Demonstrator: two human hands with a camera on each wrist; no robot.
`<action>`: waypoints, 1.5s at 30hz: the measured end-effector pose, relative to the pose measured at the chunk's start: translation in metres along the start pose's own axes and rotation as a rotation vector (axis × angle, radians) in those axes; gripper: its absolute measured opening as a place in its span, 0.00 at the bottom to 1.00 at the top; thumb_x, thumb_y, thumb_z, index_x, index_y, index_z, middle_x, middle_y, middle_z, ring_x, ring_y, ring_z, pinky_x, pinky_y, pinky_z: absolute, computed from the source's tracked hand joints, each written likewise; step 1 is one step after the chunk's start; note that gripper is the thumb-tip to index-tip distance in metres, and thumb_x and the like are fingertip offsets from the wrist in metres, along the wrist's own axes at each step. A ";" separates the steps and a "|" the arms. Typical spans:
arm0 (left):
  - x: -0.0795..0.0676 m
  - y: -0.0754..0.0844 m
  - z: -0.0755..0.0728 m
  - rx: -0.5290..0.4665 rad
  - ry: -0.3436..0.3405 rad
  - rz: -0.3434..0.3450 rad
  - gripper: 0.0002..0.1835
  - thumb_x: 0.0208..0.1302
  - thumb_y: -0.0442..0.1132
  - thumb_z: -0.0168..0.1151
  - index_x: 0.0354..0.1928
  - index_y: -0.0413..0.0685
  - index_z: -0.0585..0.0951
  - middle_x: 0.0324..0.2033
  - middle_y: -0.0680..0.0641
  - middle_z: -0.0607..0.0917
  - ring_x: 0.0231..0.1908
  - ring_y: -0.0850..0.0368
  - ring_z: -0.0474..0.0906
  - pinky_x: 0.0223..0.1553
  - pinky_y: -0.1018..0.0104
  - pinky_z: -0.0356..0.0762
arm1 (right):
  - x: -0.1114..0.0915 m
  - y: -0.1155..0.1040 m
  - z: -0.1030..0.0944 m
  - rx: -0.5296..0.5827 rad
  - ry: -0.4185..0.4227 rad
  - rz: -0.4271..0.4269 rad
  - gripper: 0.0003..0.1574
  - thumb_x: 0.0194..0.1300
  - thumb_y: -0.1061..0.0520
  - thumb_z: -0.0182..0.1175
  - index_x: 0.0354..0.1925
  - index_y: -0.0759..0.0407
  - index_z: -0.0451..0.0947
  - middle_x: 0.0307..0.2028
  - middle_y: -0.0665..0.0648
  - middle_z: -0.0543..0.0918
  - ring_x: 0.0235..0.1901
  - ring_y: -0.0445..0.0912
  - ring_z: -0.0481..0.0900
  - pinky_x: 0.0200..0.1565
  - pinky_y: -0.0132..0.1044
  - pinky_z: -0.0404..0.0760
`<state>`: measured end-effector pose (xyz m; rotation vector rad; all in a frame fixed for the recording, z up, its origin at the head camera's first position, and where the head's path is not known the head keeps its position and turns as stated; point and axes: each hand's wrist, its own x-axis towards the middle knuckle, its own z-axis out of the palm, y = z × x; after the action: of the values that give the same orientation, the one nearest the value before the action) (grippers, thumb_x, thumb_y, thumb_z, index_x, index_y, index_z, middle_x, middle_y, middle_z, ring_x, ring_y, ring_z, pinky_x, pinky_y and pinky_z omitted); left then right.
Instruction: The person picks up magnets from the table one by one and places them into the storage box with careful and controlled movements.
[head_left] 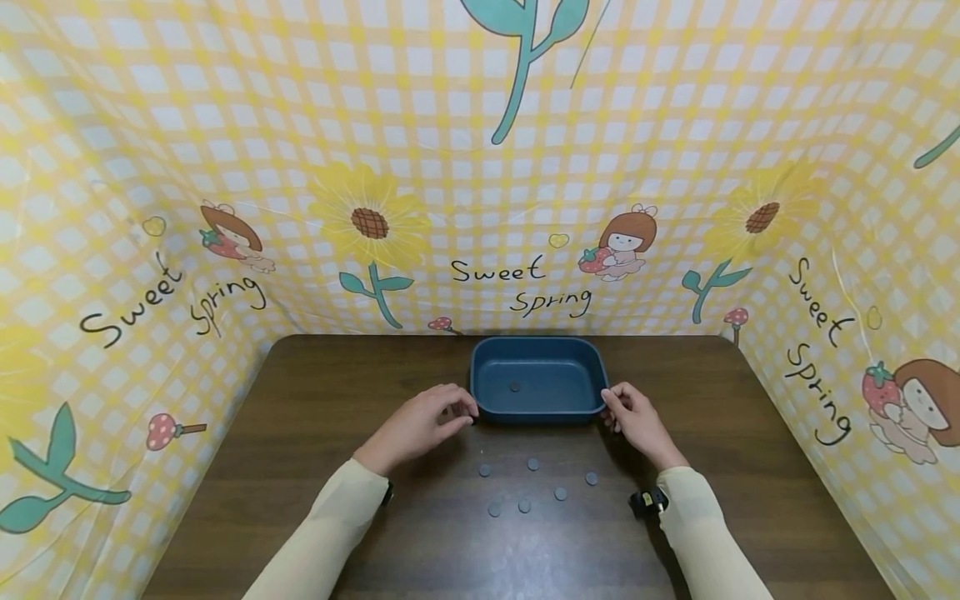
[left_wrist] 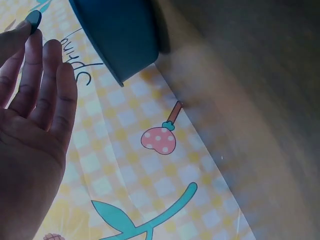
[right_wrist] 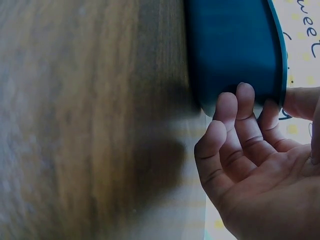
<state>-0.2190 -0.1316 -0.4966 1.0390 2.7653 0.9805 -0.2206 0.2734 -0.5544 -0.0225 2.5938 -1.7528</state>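
At the far side of the table (head_left: 247,500), we see the blue tray (head_left: 555,387), one disc (head_left: 514,387) inside; the right hand (head_left: 636,418) pinches its rim, probably to steady it; the left hand (head_left: 423,423) pinches a dark disc (left_wrist: 34,21) beside it; six loose discs (head_left: 524,506) lie nearer us.

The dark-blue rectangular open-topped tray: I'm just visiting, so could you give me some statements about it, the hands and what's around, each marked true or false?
1. The right hand holds the dark-blue rectangular open-topped tray at its near right corner. True.
2. The left hand pinches a small dark round disc. True.
3. The tray has nothing inside. False: a single disc lies in it.
4. Ten discs lie in front of the tray. False: six loose discs lie there, on the brown wood-grain table.
5. The backdrop is plain red. False: it is a yellow-and-white checked cloth with printed pictures and words.
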 end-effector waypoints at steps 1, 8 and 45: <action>0.002 0.000 0.000 0.003 0.002 0.005 0.07 0.74 0.39 0.71 0.49 0.59 0.85 0.43 0.61 0.84 0.45 0.63 0.81 0.50 0.59 0.83 | 0.000 0.000 0.000 -0.001 0.000 0.000 0.19 0.86 0.50 0.54 0.44 0.66 0.74 0.33 0.64 0.83 0.30 0.49 0.81 0.33 0.37 0.82; 0.020 0.002 0.002 -0.018 0.011 0.016 0.06 0.75 0.39 0.70 0.48 0.58 0.84 0.42 0.60 0.83 0.44 0.63 0.80 0.51 0.58 0.83 | -0.002 -0.003 -0.001 -0.006 -0.006 -0.009 0.20 0.86 0.50 0.54 0.45 0.68 0.74 0.34 0.66 0.83 0.31 0.51 0.81 0.34 0.38 0.82; 0.089 -0.009 0.016 -0.002 -0.129 -0.002 0.04 0.76 0.38 0.69 0.48 0.52 0.85 0.43 0.57 0.86 0.45 0.60 0.81 0.54 0.58 0.81 | -0.001 -0.001 -0.001 -0.020 -0.017 -0.007 0.20 0.86 0.49 0.54 0.45 0.67 0.74 0.34 0.65 0.83 0.31 0.50 0.81 0.33 0.37 0.82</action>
<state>-0.2901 -0.0747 -0.4979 1.0597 2.6607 0.8824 -0.2198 0.2740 -0.5530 -0.0471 2.6027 -1.7206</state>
